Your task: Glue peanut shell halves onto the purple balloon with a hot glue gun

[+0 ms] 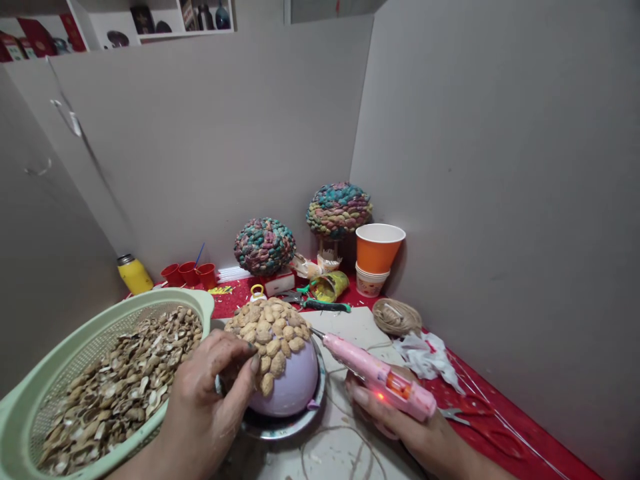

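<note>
A lilac balloon (293, 383) sits in a shallow bowl (300, 427), its upper part covered with peanut shells (273, 333). My left hand (213, 393) is at the balloon's left side. Its thumb and index fingertip come close together beside the lowest shells; whatever may lie between them is hidden. My right hand (380, 413) grips a pink hot glue gun (373, 367) with a glowing red light. The gun's nozzle points left, close to the right edge of the shells. A green colander (207, 303) full of loose peanut shells stands on the left.
Behind are two colourful shell-covered balls (265, 245), pliers (320, 304), a tipped cup (330, 287), red cups (187, 272) and a yellow bottle (135, 275). Stacked paper cups (371, 280), twine (397, 317), crumpled tissue (430, 357) and scissors (480, 420) lie rightward by the wall.
</note>
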